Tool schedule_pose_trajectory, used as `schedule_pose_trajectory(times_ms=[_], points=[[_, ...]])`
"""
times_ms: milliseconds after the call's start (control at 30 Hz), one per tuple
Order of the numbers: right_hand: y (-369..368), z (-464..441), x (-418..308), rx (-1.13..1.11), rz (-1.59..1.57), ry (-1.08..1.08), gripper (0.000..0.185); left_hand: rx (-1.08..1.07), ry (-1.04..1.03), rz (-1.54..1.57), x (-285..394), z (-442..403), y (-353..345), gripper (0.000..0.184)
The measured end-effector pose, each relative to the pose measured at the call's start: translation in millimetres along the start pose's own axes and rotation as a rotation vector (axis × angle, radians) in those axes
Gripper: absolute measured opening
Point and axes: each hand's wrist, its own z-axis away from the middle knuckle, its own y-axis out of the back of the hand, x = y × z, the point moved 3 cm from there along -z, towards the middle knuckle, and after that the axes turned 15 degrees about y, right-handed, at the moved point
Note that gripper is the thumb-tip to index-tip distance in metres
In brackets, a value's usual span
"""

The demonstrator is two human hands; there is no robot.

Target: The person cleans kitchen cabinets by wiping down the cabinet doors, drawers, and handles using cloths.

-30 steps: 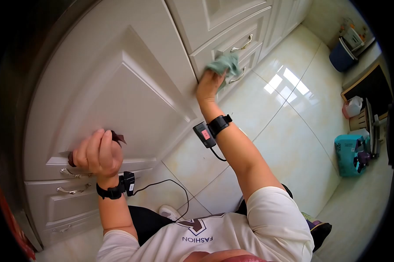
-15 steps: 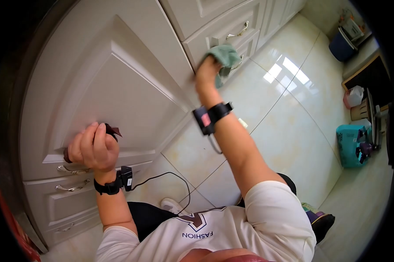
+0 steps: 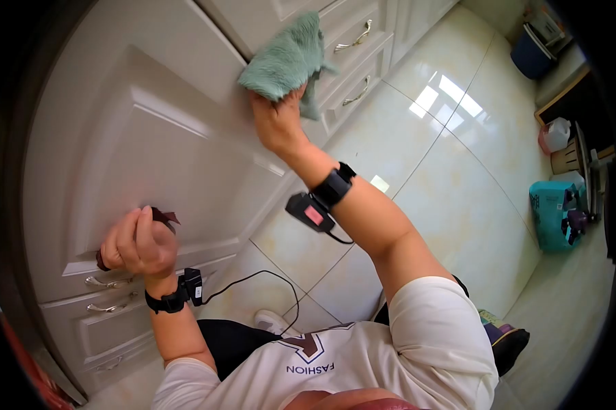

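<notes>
My right hand (image 3: 279,121) presses a green cloth (image 3: 284,61) against the pale cabinet front, at the gap between the large door (image 3: 171,164) and the drawers (image 3: 349,58). The cloth covers most of my fingers. My left hand (image 3: 138,246) is at the lower left, closed around a dark brown item (image 3: 163,217) whose ends stick out on both sides of the fist. What the item is cannot be made out. It lies close to the lower part of the large door, just above two metal handles (image 3: 107,308).
Glossy floor tiles (image 3: 451,198) stretch to the right of the cabinets. A blue bin (image 3: 532,53) stands at the upper right, with a plastic jug (image 3: 557,134) and a teal bag (image 3: 552,215) along the right side. A thin black cable (image 3: 250,275) runs from my left wrist device.
My right hand has moved left and up with the green cloth, from the drawers to the door's edge. My left hand stays near the same spot, still closed. The view has shifted slightly.
</notes>
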Motion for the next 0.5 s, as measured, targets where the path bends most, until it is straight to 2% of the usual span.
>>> schedule_pose_trajectory(times_ms=[100, 167, 200, 233, 300, 333, 367, 433, 467, 500], points=[[1.5, 19.5, 51.6, 0.122, 0.169, 0.091, 0.033, 0.008, -0.009, 0.012, 0.8, -1.8, 1.3, 0.019], [5.0, 37.8, 68.6, 0.056, 0.085, -0.312, 0.038, 0.019, -0.015, 0.012, -1.6, 0.0, 0.8, 0.019], [0.1, 43.2, 68.5, 0.171, 0.118, -0.411, 0.043, 0.018, -0.011, 0.012, -1.0, 0.1, 0.9, 0.019], [-3.2, 41.6, 64.8, 0.175, 0.121, -0.411, 0.043, 0.016, -0.007, 0.015, 0.4, 0.0, 0.8, 0.019], [-15.8, 32.2, 51.0, -0.063, 0.084, -0.443, 0.047, 0.01, 0.002, 0.015, 1.3, 0.7, 0.8, 0.019], [-14.5, 17.4, 15.0, 0.294, 0.008, -0.313, 0.039, 0.002, 0.003, 0.002, 1.3, 1.0, 1.6, 0.019], [-14.2, 24.1, 16.2, 0.292, 0.015, -0.318, 0.039, -0.004, 0.003, -0.009, 1.2, 1.4, 2.1, 0.019], [-24.5, 41.3, 21.2, -0.102, 0.542, -0.028, 0.044, -0.005, 0.001, -0.001, 2.4, 0.6, 2.0, 0.019], [-37.0, 63.8, 51.5, -0.263, 0.886, 0.055, 0.052, -0.005, -0.002, -0.003, 1.0, -0.5, 3.4, 0.018], [-35.9, 63.8, 64.3, -0.26, 0.879, 0.062, 0.052, -0.001, 0.0, -0.012, -0.2, -1.7, 3.4, 0.018]])
